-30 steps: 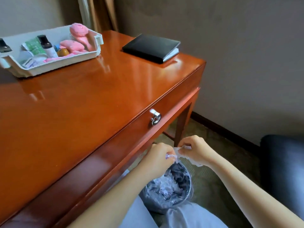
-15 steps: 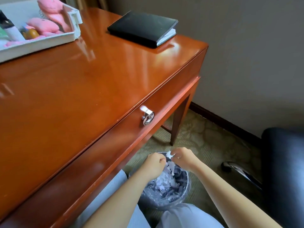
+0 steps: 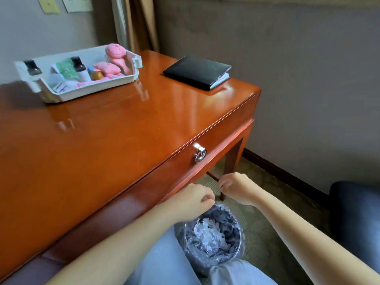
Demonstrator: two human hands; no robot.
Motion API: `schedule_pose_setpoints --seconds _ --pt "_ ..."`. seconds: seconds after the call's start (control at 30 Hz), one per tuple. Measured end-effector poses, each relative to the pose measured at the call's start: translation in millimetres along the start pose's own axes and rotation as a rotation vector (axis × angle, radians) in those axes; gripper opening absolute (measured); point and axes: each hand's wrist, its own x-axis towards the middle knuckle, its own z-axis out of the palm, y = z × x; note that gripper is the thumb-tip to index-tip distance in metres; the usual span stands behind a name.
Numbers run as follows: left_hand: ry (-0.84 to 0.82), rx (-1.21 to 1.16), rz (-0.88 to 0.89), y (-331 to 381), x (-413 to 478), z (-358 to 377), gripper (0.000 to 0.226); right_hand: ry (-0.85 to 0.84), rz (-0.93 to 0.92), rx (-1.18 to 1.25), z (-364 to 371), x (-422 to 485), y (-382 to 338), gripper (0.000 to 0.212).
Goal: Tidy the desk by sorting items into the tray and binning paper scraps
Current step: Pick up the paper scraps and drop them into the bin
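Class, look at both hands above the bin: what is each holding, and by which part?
Nothing visible: left hand and right hand show curled fingers with no scrap between them.

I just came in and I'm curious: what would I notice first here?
The big shiny orange-brown desk fills the left side, with a white tray of pink toys and little bottles at its far end and a black notebook near its far right corner. On the floor beside it, a bin holds white paper scraps, and the left hand and right hand, both curled, hover just above it.
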Motion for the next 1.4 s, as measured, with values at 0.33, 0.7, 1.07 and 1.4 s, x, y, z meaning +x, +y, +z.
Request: schedule_pose_setpoints --seconds 0.33,0.7,1.07,1.4 --pt "0.222 0.11 0.104 29 -101 -86 0.023 0.116 -0.344 -0.109 -64 -50 -112 0.019" --pt "0.448 0.291 -0.072 -16 -239 -164 0.025 0.158 -0.638 -0.191 -67 -70 -258 0.016" --pt "0.671 0.251 -0.433 -111 -373 -175 0.024 -0.057 -0.917 -0.233 18 -61 -400 0.023" --pt "0.961 0.214 -0.714 -208 -461 -158 0.027 -0.195 -1.085 -0.282 109 -64 -495 0.032"
